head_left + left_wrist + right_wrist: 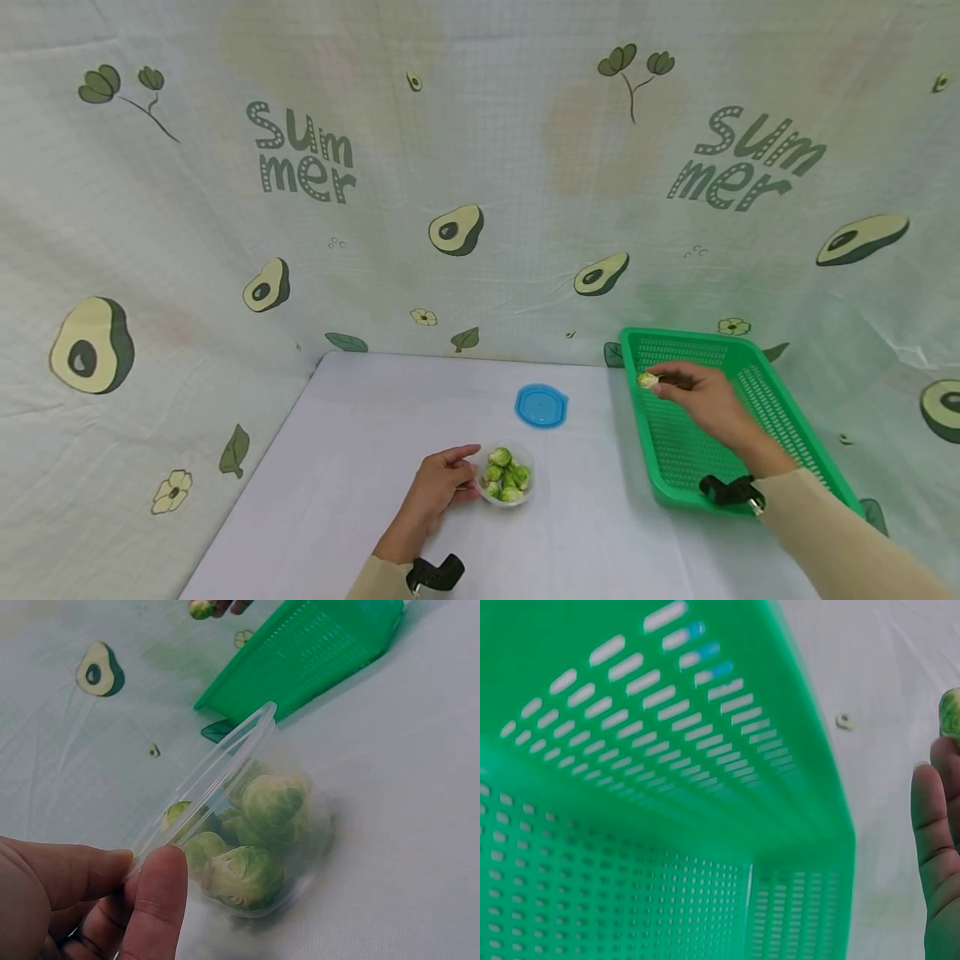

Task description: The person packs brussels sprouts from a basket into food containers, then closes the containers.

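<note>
Several Brussels sprouts (511,481) lie in a small clear plastic bowl (304,896) on the table. With thumb and fingers, my left hand (441,486) pinches the bowl's rim on its left side, and the left wrist view shows the bowl slightly tilted. Over the left part of the green basket (675,467), my right hand (705,400) holds one Brussels sprout (647,380) at its fingertips. That sprout (950,714) is partly cut off at the edge of the right wrist view. No sprout shows inside the visible part of the basket.
A blue lid (542,406) lies flat on the white table (390,417) behind the bowl, between it and the basket. Behind the table hangs a pale cloth (525,167) printed with avocados and lettering. The basket's raised walls stand at the table's right side.
</note>
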A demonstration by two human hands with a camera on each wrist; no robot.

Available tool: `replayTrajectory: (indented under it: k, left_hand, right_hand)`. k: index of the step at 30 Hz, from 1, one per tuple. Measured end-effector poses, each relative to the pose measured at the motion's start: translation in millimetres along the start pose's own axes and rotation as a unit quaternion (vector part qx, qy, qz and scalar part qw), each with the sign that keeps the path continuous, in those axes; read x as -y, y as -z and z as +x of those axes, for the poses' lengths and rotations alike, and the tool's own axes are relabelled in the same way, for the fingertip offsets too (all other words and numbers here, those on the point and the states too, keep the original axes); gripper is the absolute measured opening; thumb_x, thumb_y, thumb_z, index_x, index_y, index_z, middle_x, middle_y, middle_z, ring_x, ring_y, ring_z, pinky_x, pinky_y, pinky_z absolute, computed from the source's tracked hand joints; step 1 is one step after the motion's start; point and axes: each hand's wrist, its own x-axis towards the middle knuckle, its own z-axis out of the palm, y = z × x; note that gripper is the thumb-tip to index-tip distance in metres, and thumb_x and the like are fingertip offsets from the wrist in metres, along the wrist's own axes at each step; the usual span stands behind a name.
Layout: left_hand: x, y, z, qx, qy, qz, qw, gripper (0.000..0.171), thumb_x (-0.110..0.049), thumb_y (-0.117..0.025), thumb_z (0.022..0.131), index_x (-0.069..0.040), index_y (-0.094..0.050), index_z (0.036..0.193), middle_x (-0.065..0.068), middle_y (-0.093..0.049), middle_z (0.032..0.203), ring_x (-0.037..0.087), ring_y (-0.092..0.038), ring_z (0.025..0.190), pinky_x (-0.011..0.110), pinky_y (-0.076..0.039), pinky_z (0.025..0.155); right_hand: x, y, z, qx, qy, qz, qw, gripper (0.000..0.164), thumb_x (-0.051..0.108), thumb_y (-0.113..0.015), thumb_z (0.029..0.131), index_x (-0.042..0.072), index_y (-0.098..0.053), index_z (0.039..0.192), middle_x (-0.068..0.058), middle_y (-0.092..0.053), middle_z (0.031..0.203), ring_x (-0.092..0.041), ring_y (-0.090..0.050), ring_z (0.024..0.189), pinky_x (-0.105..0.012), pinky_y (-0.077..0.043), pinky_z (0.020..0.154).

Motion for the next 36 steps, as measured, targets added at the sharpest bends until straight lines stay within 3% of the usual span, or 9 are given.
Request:
replayTrajectory:
  k: [7,17,27,36]
  left_hand:
    - [-1.4,-0.5,-1.5,-0.002,0.0,0.002,1.0,0.047,-0.004,-0.069,0.1,0.002,-0.061,0.146,0.002,-0.062,0.091,0.013,-0.064,0.075,0.029,-0.065,0.069]
    - [-1.8,-0.3,-0.2,-0.002,0.003,-0.003,1.0,0.048,-0.003,-0.069,0.099,0.002,-0.06,0.146,0.002,-0.062,0.09,0.012,-0.064,0.074,0.027,-0.064,0.067]
    - [-0.9,0.6,-0.6,-0.002,0.008,-0.006,0.9999,0.047,-0.003,-0.069,0.099,0.001,-0.061,0.145,0.002,-0.062,0.09,0.012,-0.065,0.074,0.026,-0.064,0.067]
    - [-2.0,0.8,0.8,-0.007,0.018,-0.003,0.9998,0.046,-0.004,-0.069,0.1,-0.002,-0.062,0.145,0.003,-0.063,0.089,0.012,-0.066,0.075,0.026,-0.064,0.068]
  right_hand:
    - [5.1,-16.1,0.7,0.003,0.011,0.049,0.999,0.031,0.017,-0.073,0.102,-0.001,-0.072,0.128,-0.004,-0.078,0.111,-0.006,-0.073,0.097,-0.022,-0.062,0.083]
    - [17.1,-41.4,-0.3,-0.009,0.038,0.076,0.996,0.028,0.01,-0.074,0.1,-0.003,-0.074,0.124,0.002,-0.079,0.108,0.0,-0.071,0.093,-0.021,-0.062,0.078]
    - [25.8,-73.1,-4.0,0.007,0.054,0.112,0.992,0.025,0.0,-0.075,0.096,-0.006,-0.074,0.121,-0.024,-0.075,0.112,-0.002,-0.072,0.091,-0.022,-0.064,0.079]
    - [27.6,-106.6,-12.1,0.033,0.046,0.149,0.987,0.025,0.002,-0.074,0.097,-0.006,-0.073,0.12,-0.023,-0.075,0.111,-0.004,-0.072,0.092,-0.022,-0.064,0.081]
